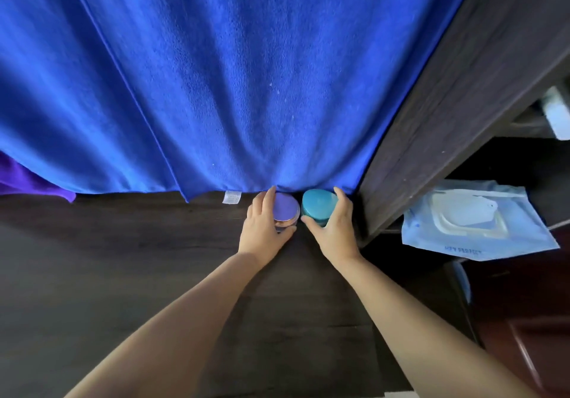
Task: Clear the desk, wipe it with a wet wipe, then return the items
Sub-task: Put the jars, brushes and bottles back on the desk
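Dark wood surface (123,274) nearly bare; at twelve o'clock, left hand (265,228) grips purple-lidded jar (286,209), right hand (334,228) grips teal jar (319,204). Whether clearing or returning, I cannot tell; wet wipes pack (475,221) lies at three o'clock

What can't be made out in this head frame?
- Purple-lidded round jar: body hidden by left hand.
- Teal-lidded round jar: base hidden by right hand.
- Pale blue wet-wipe pack: print too small.
- White object: cut off by right edge.

Desk (123,274): dark matt wood grain. Blue towel (216,73): fuzzy cloth. Jar lids (319,201): smooth plastic. Wipe pack (475,221): glossy plastic film.
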`<state>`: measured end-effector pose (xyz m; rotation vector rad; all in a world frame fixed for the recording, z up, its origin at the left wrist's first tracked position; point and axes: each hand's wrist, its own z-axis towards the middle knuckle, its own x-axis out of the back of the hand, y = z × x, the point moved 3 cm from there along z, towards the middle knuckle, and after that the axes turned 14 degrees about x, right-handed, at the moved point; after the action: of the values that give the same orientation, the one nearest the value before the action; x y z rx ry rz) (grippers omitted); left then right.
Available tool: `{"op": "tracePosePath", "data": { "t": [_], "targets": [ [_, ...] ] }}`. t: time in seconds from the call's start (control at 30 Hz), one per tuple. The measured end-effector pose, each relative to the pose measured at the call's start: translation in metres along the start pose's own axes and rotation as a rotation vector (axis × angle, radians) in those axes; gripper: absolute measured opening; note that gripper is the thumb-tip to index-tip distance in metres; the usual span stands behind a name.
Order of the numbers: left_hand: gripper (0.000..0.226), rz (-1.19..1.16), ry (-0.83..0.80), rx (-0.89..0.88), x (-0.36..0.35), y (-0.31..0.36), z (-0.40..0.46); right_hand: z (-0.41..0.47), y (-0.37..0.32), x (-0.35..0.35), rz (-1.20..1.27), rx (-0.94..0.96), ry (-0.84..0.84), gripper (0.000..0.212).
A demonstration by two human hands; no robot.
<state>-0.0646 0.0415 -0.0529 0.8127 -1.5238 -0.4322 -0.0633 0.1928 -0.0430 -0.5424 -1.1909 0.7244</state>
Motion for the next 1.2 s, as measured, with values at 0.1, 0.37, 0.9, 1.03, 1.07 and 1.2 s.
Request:
{"op": "tracePosePath", "data": {
  "t": [0.1, 0.37, 0.9, 1.03, 1.07, 1.2],
  "targets": [
    [0.085, -0.022, 0.053, -0.021, 0.022, 0.016, -0.006, 0.0, -0.016, 0.017, 0.023, 0.06, -0.034, 0.09],
    [0.036, -0.153, 0.224, -0.208, 0.088, 0.106, -0.07, -0.011, -0.083, 0.118, 0.095, 0.407, -0.058, 0.053],
    [0.026, -0.012, 0.412, -0.619, 0.06, 0.372, -0.178, 0.02, -0.063, 0.386, 0.071, 0.634, 0.206, 0.017],
    [0.036, 0.09, 0.356, -0.475, 0.04, 0.413, -0.132, 0.079, -0.037, 0.4, -0.119, 0.415, 0.152, 0.019],
    [0.038, 0.124, 0.363, -0.441, 0.035, 0.418, -0.121, 0.089, -0.034, 0.399, -0.145, 0.388, 0.133, 0.022],
    [0.045, 0.361, 0.426, -0.321, 0.023, 0.43, -0.085, 0.117, -0.029, 0.386, -0.209, 0.347, 0.068, 0.039]
  ]
}}
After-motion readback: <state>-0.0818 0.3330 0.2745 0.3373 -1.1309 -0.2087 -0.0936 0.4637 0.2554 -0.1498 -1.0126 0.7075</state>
